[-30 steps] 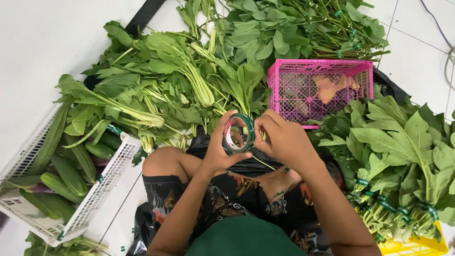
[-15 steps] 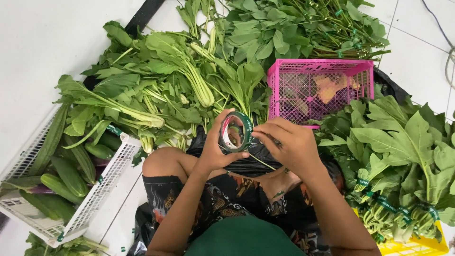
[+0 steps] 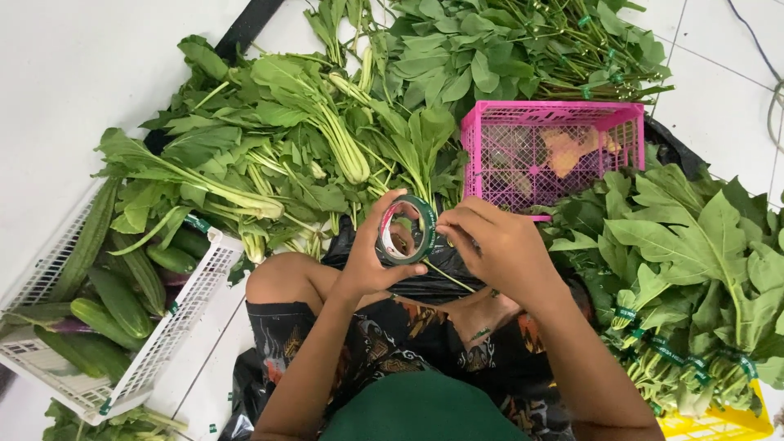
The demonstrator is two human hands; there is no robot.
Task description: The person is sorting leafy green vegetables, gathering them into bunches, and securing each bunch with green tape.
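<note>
My left hand (image 3: 371,260) grips a roll of green tape (image 3: 406,230) and holds it upright in front of me, above my lap. My right hand (image 3: 496,249) touches the roll's right edge, its fingertips pinched on the tape there. Just beyond the roll lies a heap of long-stemmed leafy greens (image 3: 286,139). I sit on the white tiled floor with black plastic sheeting (image 3: 433,282) under my knees.
A pink plastic basket (image 3: 552,153) stands right of the greens. Bundles of broad-leaf greens tied with green tape (image 3: 694,278) lie at the right over a yellow crate (image 3: 719,426). A white basket (image 3: 155,343) at the left holds cucumbers and gourds. More leafy stems (image 3: 523,45) lie at the top.
The tape roll has shifted slightly right and turned in my left hand. My right hand's fingers have moved along the roll's edge. Nothing around me has moved.
</note>
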